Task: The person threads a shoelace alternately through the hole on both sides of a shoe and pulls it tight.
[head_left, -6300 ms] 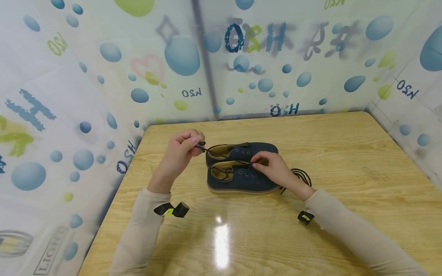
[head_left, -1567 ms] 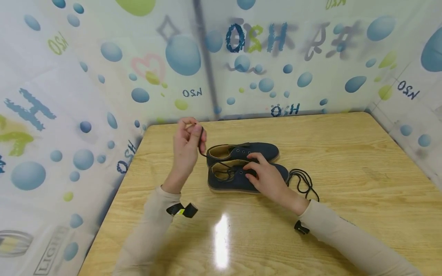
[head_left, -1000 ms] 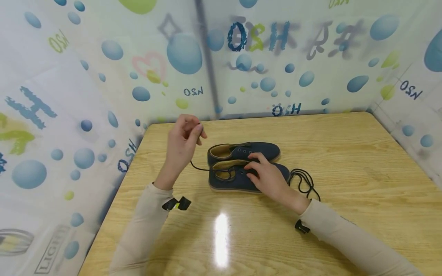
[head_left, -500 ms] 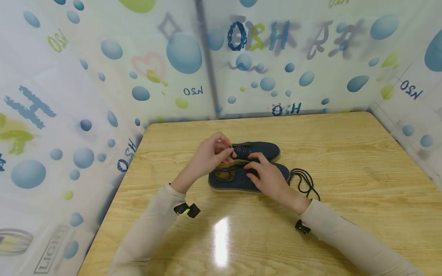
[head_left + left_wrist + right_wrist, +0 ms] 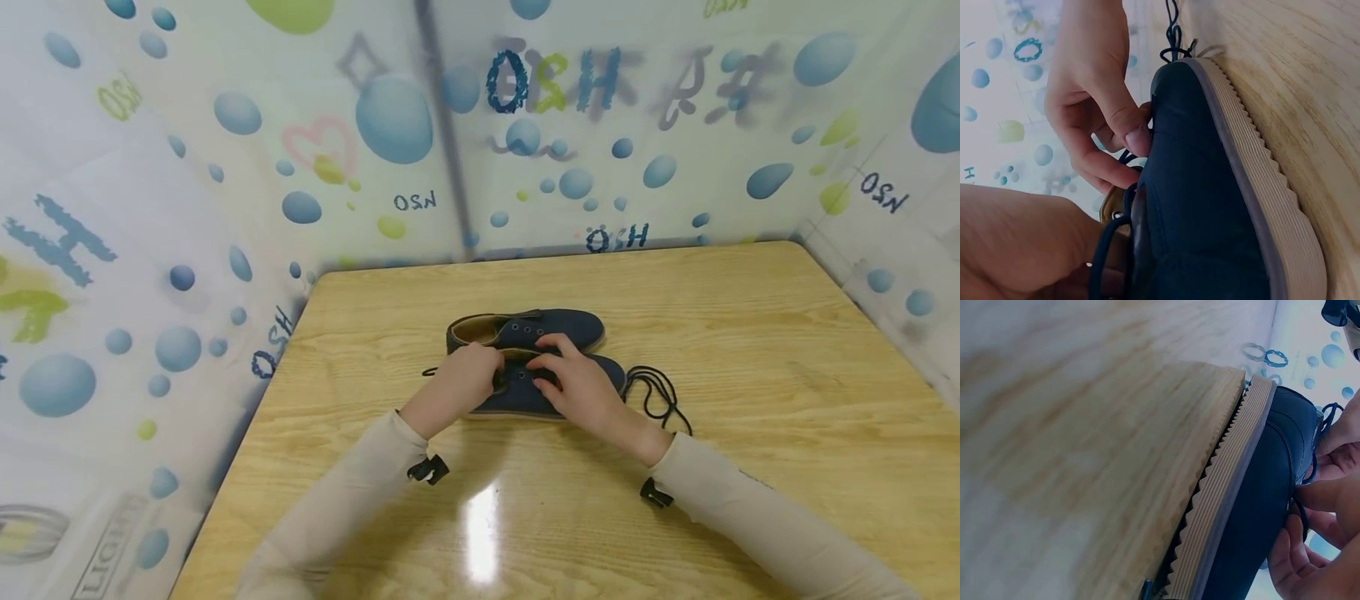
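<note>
Two navy lace-up shoes lie side by side in the head view, the far shoe (image 5: 573, 327) and the near shoe (image 5: 611, 377). My left hand (image 5: 456, 382) is over the near shoe's opening, its fingertips hidden there. A black lace (image 5: 1102, 250) loops beside that hand in the left wrist view. My right hand (image 5: 588, 396) grips the near shoe around its lacing area, with bent fingers on the upper. In the left wrist view its thumb (image 5: 1138, 140) rests against the blue upper. The right wrist view shows the lace (image 5: 1302, 519) running between its fingers.
Loose black lace (image 5: 663, 392) lies coiled on the wooden table (image 5: 787, 375), right of the near shoe's toe. A small lace loop (image 5: 430, 372) sticks out left of the shoes. A patterned wall covering (image 5: 487, 179) stands behind the table.
My left hand has come down and right from above the shoes' heels to the near shoe's opening. The lace it drew out left has slackened. My right hand has stayed nearly still since 1.6 seconds ago.
</note>
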